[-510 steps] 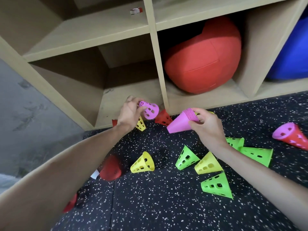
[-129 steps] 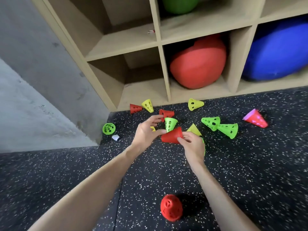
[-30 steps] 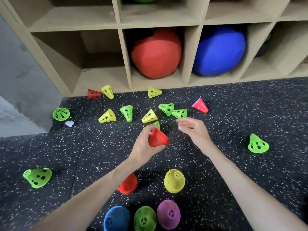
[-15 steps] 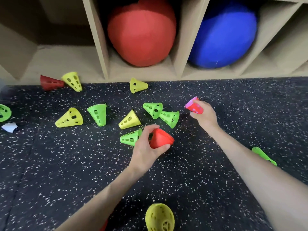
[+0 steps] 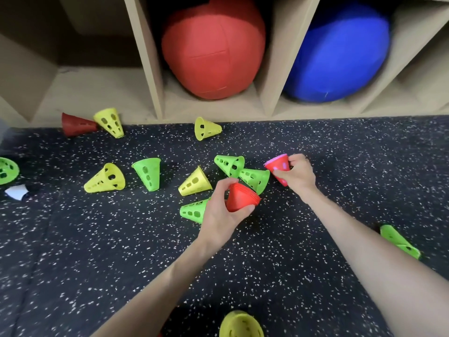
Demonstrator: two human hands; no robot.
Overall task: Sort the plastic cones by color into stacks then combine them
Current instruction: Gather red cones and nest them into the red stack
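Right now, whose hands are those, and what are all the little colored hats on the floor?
Those hands belong to a person wearing a camera on the head, so the one picture looks down as their own eyes would. There is no robot here.

The hats are small plastic cones with holes, yellow and green ones lying on their sides across the dark speckled floor. One red cone lies far back by the wooden shelf.

The left hand holds a red stack, cones fitted inside each other. The right hand has its grip on another red cone with a pink one inside.

In the shelf sit a big red ball and a blue ball.

The person is sorting cones by color.
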